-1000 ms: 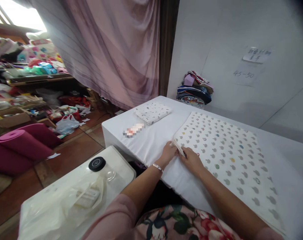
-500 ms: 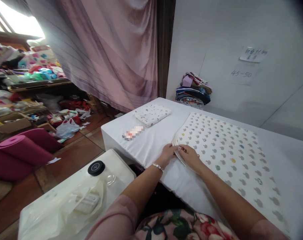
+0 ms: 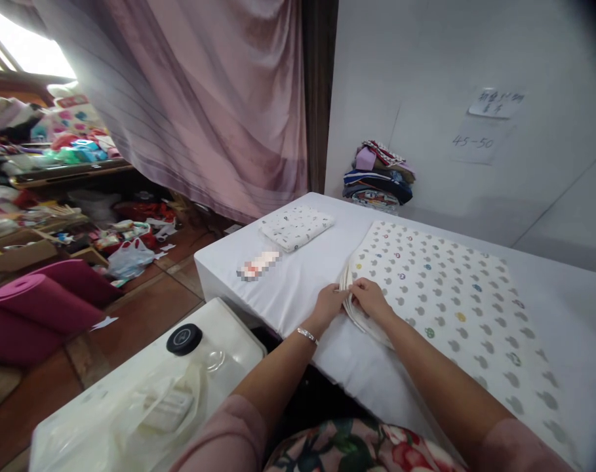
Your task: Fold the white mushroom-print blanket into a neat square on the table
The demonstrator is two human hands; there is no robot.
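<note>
A white cloth (image 3: 445, 288) printed with grey shapes and a few coloured ones lies folded in layers on the white-covered table (image 3: 298, 288). At its near left corner, my left hand (image 3: 331, 303) is closed on the layered edge. My right hand (image 3: 369, 298) pinches the same edge just beside it, fingertips almost meeting the left ones. The layers fan slightly apart below the fingers. Farther back on the left rests a smaller folded cloth (image 3: 298, 228) with small dark prints. A blurred-out pinkish object (image 3: 259, 265) lies in front of it.
A white cabinet top (image 3: 115, 387) at lower left holds a round black item (image 3: 184, 339) and a clear plastic bag (image 3: 164, 406). Folded clothes (image 3: 379, 174) are stacked by the wall. Pink rolls (image 3: 42, 308) and clutter stand at the left, below a hanging curtain (image 3: 238, 98).
Both hands still grip the cloth's corner. The edge layers stand a little higher and more spread, and the right fingers have shifted slightly up. The view has moved slightly.
</note>
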